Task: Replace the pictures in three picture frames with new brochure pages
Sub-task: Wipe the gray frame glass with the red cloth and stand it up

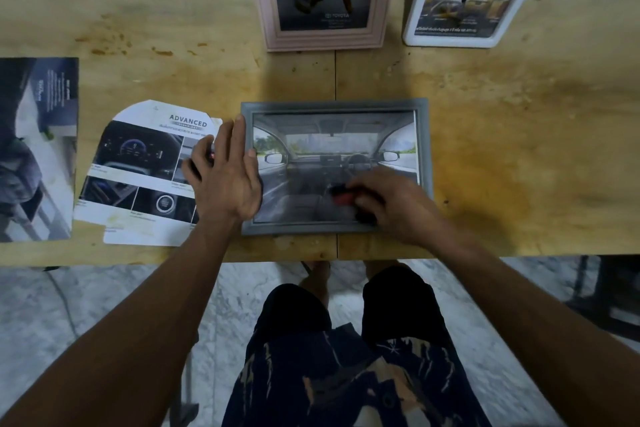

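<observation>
A grey picture frame (424, 149) lies flat near the table's front edge, showing a car-interior page. My left hand (225, 177) rests on the frame's left border, its thumb on the picture and its fingers spread over a cut brochure page (138, 163) headed "ADVANCED". A small red spot shows by those fingers; what it is I cannot tell. Over the frame's lower right part, my right hand (391, 204) grips a small red and black tool (343, 196). A pink frame (325, 40) and a white frame (450, 40) stand at the back, each with a car page inside.
An open brochure (34, 149) lies at the table's left edge. The wooden table (519, 132) has a seam down its middle and bare room to the right of the grey frame. My legs and the marble floor are below the front edge.
</observation>
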